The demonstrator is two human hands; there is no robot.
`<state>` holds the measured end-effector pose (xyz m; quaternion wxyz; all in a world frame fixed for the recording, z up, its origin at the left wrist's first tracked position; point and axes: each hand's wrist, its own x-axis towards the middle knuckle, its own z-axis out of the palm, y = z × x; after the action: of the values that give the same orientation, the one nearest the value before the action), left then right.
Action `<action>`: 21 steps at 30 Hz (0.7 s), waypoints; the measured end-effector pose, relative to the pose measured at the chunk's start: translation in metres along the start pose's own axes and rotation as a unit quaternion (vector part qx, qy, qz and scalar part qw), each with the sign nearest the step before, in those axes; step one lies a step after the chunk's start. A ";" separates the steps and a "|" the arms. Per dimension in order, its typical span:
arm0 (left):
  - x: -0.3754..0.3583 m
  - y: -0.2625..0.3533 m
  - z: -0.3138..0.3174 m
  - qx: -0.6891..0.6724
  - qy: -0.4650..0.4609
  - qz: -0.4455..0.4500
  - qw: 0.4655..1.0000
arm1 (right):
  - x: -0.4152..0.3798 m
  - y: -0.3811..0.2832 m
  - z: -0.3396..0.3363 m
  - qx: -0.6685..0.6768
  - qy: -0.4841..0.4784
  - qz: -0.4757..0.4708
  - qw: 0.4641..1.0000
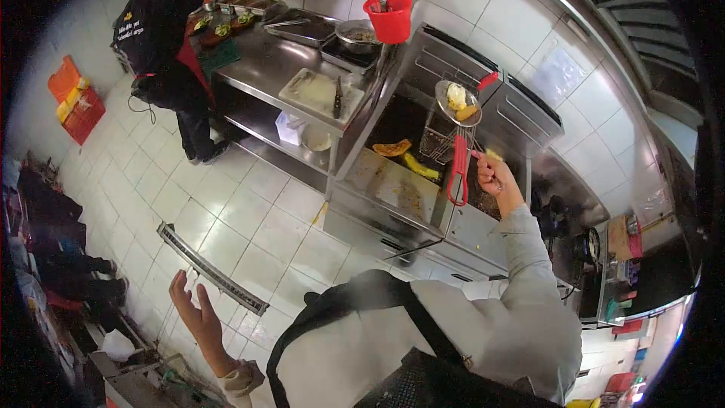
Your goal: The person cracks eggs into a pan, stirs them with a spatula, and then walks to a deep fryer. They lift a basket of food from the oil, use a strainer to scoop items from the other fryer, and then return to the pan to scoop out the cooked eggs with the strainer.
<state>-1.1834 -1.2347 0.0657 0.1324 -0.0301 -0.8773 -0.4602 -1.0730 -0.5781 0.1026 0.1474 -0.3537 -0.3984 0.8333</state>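
My right hand (491, 174) is raised over the fryer (393, 189), fingers closed on a small yellow piece of food (495, 155). Just left of it a red-handled skimmer (457, 162) stands upright, with pale and orange fried pieces (461, 102) in its round head; whether my hand touches its handle I cannot tell. A wire fry basket (436, 143) sits behind the skimmer. Fried yellow pieces (404, 157) lie on the fryer's drain tray. My left hand (192, 310) hangs low over the tiled floor, fingers spread, holding nothing.
A steel counter (264, 68) to the left carries a white board with a knife (336, 97), pans and food tins. A red bucket (390, 17) hangs above. Another person in black with a red apron (162, 38) stands at the counter. A floor drain (211, 268) crosses the tiles.
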 end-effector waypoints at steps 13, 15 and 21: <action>0.033 -0.015 -0.003 -0.006 -0.006 -0.046 0.999 | -0.007 -0.048 0.126 0.070 -0.080 0.127 0.986; 0.037 -0.016 0.001 -0.003 -0.008 -0.043 0.999 | 0.019 -0.039 0.156 0.074 -0.121 0.171 0.975; 0.045 -0.012 0.006 0.020 0.005 -0.090 0.996 | 0.185 -0.005 0.251 0.074 -0.246 0.173 0.951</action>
<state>-1.2305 -1.2401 0.0642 0.0955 0.0543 -0.8846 -0.4531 -1.3812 -0.6176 0.1278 -0.0759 -0.1896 -0.2917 0.9345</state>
